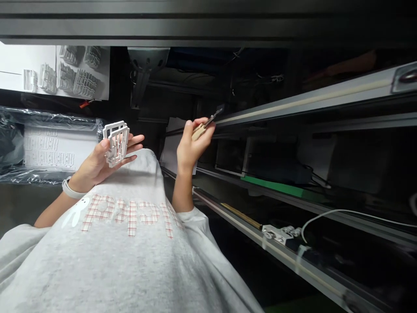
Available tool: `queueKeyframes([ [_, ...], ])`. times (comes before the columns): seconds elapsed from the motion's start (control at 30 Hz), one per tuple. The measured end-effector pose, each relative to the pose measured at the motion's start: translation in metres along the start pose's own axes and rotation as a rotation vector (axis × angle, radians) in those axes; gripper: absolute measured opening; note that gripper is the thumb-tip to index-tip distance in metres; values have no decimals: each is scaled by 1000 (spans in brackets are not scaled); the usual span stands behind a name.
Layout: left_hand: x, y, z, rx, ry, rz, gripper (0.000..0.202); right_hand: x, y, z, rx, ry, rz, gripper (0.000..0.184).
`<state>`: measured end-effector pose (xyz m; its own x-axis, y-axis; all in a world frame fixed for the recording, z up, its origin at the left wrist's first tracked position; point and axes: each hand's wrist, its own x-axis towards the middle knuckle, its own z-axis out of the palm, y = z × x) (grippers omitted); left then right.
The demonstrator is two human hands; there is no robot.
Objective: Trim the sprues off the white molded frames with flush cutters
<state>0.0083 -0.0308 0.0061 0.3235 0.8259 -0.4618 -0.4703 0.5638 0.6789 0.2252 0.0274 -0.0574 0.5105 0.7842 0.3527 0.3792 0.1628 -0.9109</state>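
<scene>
My left hand [97,163] holds a white plastic frame part [116,142] with thin ribs, gripped between thumb and fingers and raised above my grey shirt. My right hand [190,143] is closed round a small tool with a tan wooden handle and a dark metal tip [205,124]. The tip points up and right towards a long metal rail [293,102]. The two hands are apart, the tool about a hand's width right of the white part.
A plastic-wrapped bag of white parts [48,145] lies at the left. A printed sheet showing such parts [61,71] hangs above it. Metal rails, a green board [276,187], a white cable [342,213] and a white clip [276,234] are at the right.
</scene>
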Motion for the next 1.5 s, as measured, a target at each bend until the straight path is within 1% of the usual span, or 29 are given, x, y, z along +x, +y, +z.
queueKeyframes([
  [0.07,3,-1,-2,-10,4,-24,59,-8,-15,-9,89,-199,26,33],
  [0.17,9,-4,-4,3,-18,-62,63,-29,-51,-12,226,-498,105,34],
  [0.2,10,-5,-3,15,-28,-66,65,-34,-62,-11,258,-569,129,36],
  [0.27,12,-7,-1,39,-48,-47,67,-39,-77,-8,296,-653,163,40],
  [0.37,14,-9,3,44,-70,15,65,-36,-85,-4,358,-687,191,44],
  [0.43,14,-10,5,43,-52,51,63,-33,-85,-4,393,-688,206,46],
  [0.53,15,-9,7,70,-10,99,63,-32,-83,-3,374,-687,255,49],
  [0.63,17,-8,6,106,5,142,64,-34,-82,-2,368,-690,296,49],
  [0.77,20,-5,1,142,22,178,65,-35,-80,1,459,-728,310,47],
  [0.87,20,-2,-2,223,25,232,69,-31,-82,0,523,-778,384,48],
  [0.93,18,1,-3,325,45,302,69,-26,-86,0,584,-810,446,48],
  [1.03,14,3,-1,547,78,482,62,-20,-92,0,682,-805,501,43],
  [1.13,12,5,0,761,80,675,58,-18,-95,2,669,-764,515,34],
  [1.2,11,5,0,830,75,753,57,-18,-95,3,648,-743,524,27],
  [1.27,11,6,0,843,66,758,55,-17,-92,3,652,-720,552,23],
  [1.33,12,6,0,804,69,703,54,-17,-90,3,675,-739,582,28],
  [1.43,11,6,0,665,88,580,58,-14,-86,0,726,-855,565,43],
  [1.5,12,7,0,569,87,495,60,-14,-85,-1,754,-911,533,48],
])
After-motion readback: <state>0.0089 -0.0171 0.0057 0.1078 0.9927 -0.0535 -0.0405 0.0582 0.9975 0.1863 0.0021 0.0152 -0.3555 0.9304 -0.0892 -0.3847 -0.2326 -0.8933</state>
